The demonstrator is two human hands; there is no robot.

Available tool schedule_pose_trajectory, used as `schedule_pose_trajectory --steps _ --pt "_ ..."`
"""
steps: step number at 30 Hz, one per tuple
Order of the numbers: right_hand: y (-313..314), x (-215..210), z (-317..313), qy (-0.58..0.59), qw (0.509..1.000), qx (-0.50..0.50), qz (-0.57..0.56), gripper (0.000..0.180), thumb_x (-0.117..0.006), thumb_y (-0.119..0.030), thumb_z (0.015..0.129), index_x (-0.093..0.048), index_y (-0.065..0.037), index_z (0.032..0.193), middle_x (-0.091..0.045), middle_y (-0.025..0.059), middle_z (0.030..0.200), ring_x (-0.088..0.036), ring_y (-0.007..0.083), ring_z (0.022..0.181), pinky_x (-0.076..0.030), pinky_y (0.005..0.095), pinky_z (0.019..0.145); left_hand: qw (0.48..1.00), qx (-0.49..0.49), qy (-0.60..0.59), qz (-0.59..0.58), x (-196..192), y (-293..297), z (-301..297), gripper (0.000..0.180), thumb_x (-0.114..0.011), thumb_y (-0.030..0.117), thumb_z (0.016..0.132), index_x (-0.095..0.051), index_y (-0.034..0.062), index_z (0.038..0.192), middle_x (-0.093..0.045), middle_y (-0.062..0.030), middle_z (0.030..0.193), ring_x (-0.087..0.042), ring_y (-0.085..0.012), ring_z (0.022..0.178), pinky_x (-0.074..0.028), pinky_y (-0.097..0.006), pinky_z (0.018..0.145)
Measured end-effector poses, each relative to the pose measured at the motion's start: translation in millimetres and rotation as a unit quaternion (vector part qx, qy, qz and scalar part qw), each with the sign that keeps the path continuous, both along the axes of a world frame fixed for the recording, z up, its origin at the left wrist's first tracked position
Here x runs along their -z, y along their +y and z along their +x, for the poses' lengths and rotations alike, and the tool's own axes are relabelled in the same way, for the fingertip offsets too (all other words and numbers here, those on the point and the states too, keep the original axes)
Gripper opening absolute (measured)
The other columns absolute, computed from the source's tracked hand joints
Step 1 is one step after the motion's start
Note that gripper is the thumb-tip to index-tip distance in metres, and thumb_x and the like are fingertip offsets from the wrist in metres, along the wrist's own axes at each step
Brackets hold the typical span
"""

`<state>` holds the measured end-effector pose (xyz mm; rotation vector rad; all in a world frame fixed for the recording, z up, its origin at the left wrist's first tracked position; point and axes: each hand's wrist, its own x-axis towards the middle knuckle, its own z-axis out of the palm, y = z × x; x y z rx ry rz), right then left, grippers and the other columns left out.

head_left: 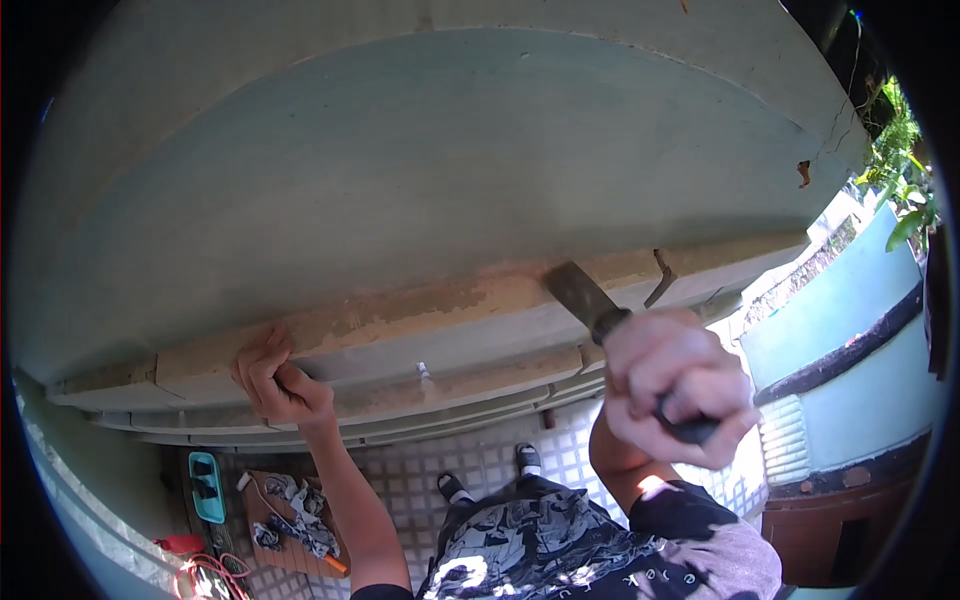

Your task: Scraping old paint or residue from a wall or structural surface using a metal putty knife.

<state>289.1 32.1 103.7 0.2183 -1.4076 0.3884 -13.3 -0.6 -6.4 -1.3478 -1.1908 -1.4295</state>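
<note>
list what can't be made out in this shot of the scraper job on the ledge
Head view only:
- Scraper: the handle's middle is wrapped inside the right hand; the blade's working edge blends into the bare strip of the ledge.
- Left hand: fingertips curl over the ledge, so what they grip is hidden.
- Things on the board on the floor: too small and too near the rim to identify.

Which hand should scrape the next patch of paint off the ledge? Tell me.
Right. The right hand already grips the scraper, blade against the ledge. The left hand only grips the ledge's edge, probably for support.
</note>
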Motion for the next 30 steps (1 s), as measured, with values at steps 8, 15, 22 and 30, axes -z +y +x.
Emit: schedule_pose_trajectory --steps 8,15,22,30 --pt "3 0 -1 -0.037 0.999 0.020 -0.030 0.054 -0.023 -0.039 0.107 -0.041 -0.007 0.068 -0.050 0.0065 0.060 -0.044 0.0161 0.037 -0.036 0.0276 0.032 1.000 -0.007 -0.001 0.002 0 0 0 0.015 -0.043 0.000 0.081 -0.057 0.0037 0.082 -0.069 -0.0108 0.086 -0.062 -0.0277 0.080 -0.045 -0.040 0.081" --pt "5 3 -5 0.008 1.000 -0.006 -0.015 0.054 -0.022 -0.039 0.107 -0.042 -0.007 0.068 -0.048 0.0057 0.058 -0.042 0.0162 0.037 -0.037 0.0287 0.031 1.000 -0.003 0.004 0.003 1 -1 -3 0.014 -0.043 0.001 0.082 -0.057 0.0042 0.083 -0.070 -0.0109 0.086 -0.062 -0.0274 0.080 -0.045 -0.040 0.080" --pt "6 2 -4 0.027 1.000 -0.001 -0.009 0.052 -0.020 -0.037 0.105 -0.039 -0.009 0.066 -0.047 0.0043 0.056 -0.044 0.0160 0.037 -0.036 0.0282 0.030 1.000 -0.003 -0.007 -0.001 1 -1 0 0.015 -0.043 0.001 0.082 -0.058 0.0043 0.083 -0.070 -0.0110 0.087 -0.062 -0.0269 0.080 -0.045 -0.039 0.079" --pt "4 1 11 -0.027 1.000 -0.009 -0.009 0.052 -0.024 -0.037 0.105 -0.037 -0.007 0.065 -0.049 0.0081 0.061 -0.046 0.0197 0.041 -0.035 0.0309 0.035 1.000 -0.007 -0.006 0.004 1 -1 -3 0.016 -0.043 0.001 0.081 -0.058 0.0042 0.082 -0.070 -0.0110 0.085 -0.062 -0.0268 0.079 -0.045 -0.038 0.079"
